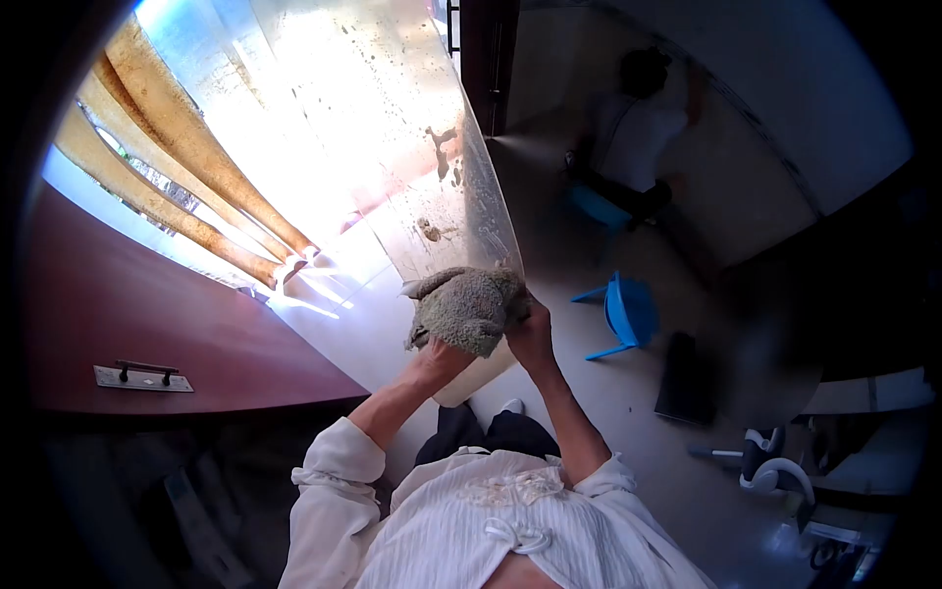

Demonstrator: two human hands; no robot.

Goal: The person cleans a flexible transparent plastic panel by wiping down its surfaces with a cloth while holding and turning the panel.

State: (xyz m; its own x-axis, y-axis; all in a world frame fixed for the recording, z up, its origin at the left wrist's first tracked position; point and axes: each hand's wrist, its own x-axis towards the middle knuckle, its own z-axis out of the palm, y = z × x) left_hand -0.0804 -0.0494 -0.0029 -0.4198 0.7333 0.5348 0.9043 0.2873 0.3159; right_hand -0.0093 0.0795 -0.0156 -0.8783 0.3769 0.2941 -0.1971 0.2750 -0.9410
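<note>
A clear plastic curtain strip (446, 211) hangs down in front of me, with brown spots and stains on its surface. My left hand (444, 359) is under a grey-green towelling cloth (466, 306) and holds it against the strip; the cloth hides most of the fingers. At the strip's right edge, beside the cloth, my right hand (531, 332) is closed on the plastic, its fingertips partly hidden. Below the hands, the lower end of the strip (461, 385) hangs over my dark trousers.
Yellowed curtain strips (186, 147) hang in the bright doorway at left. A dark red door (177, 314) with a metal handle (145, 377) stands at left. At right are a small blue chair (628, 310) and, farther back, a seated person (633, 137). White-grey equipment (775, 471) stands at lower right.
</note>
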